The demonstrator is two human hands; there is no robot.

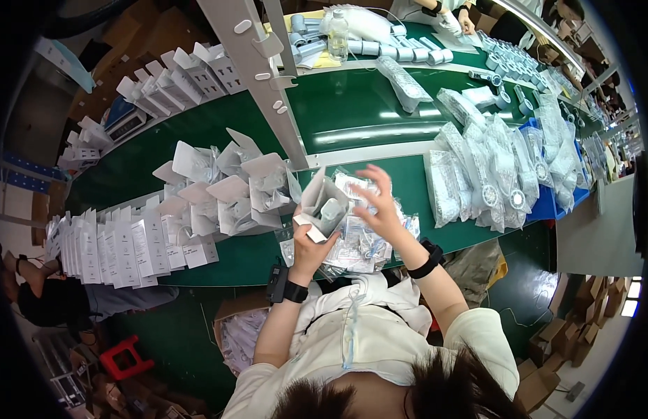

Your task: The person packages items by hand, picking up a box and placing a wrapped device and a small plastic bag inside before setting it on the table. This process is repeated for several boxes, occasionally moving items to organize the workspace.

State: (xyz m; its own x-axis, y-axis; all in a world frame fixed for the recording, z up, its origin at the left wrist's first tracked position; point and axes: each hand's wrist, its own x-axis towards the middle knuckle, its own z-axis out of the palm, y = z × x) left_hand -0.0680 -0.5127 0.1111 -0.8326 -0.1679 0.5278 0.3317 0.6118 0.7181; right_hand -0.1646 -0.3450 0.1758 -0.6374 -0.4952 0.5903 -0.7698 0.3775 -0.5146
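My left hand (313,253) grips a small white carton (311,229) from below, its flaps up and its open top facing me. Inside the carton lies a pale, rounded item (331,209) whose kind I cannot make out. Just right of the carton, my right hand (384,218) is raised with its fingers spread and nothing in them. Beneath both hands spreads a pile of clear plastic packets (357,253); their contents are too small to tell. To the left stand several open white cartons (262,167) with clear-wrapped contents.
Slim white boxes (118,251) line the bench's left end. Bubble-wrapped devices (470,167) are heaped at right, partly in a blue bin (547,204). A metal post (268,91) rises behind the open cartons. Across the bench, a co-worker's hands (453,22) work near grey cylindrical parts (401,52).
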